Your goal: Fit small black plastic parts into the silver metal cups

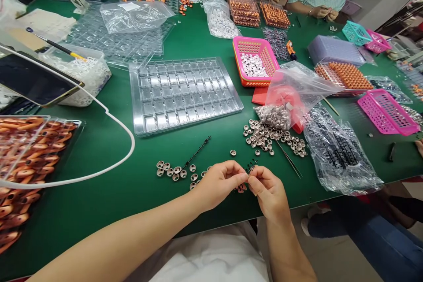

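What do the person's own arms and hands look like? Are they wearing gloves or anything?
No gloves: the left hand and right hand are bare. No rings, watches or bracelets show. Both forearms are bare too, with no sleeves in view. A white top shows between them.

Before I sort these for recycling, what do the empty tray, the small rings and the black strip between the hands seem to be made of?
Tray: clear plastic, glossy, by its see-through look and bright glare.
Small rings: smooth, silvery-beige and shiny; perhaps metal, though metallic-coated plastic could look alike.
Black strip: probably plastic, by its dark, thin, pronged shape; too small to judge its finish.
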`<act>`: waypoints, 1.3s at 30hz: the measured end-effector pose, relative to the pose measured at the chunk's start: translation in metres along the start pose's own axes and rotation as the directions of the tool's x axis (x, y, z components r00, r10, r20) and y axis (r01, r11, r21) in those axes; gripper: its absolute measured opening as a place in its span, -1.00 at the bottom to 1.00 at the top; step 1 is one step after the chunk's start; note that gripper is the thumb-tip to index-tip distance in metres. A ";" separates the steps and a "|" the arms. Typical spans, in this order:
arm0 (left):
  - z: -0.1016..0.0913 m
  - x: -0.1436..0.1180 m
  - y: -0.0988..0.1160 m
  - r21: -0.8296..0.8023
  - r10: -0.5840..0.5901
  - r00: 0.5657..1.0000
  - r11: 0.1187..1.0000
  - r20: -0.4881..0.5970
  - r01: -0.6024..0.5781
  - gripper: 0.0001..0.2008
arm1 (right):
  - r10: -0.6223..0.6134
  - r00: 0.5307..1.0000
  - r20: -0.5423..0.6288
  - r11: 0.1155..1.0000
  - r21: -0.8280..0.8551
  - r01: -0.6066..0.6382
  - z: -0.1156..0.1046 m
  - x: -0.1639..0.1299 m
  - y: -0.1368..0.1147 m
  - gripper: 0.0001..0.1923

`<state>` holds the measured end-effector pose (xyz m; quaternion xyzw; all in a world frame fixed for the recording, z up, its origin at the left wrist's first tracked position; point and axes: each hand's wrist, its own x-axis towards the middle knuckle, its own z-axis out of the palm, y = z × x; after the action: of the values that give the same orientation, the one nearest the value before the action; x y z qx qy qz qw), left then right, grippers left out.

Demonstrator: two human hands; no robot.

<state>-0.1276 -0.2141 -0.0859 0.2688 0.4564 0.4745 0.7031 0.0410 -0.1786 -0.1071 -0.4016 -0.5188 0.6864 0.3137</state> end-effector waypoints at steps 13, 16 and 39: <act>-0.005 0.002 -0.001 -0.192 -0.097 0.995 0.977 -0.030 0.090 -0.72 | -0.231 0.972 0.045 0.752 -0.626 0.207 -0.009 0.003 -0.019 -0.86; -0.004 0.003 0.002 -0.163 -0.074 0.992 0.985 -0.106 0.056 -0.73 | -0.313 0.942 0.118 0.542 -0.793 0.279 -0.015 0.007 -0.014 -0.89; 0.000 0.002 -0.004 0.161 0.155 0.961 0.980 -0.229 -0.120 -0.85 | -0.108 0.994 -0.006 0.851 -0.518 0.090 0.004 0.001 -0.017 -0.86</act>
<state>-0.1254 -0.2143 -0.0899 0.2912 0.5518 0.5166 0.5863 0.0371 -0.1756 -0.0903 -0.4556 -0.6985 0.4978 0.2382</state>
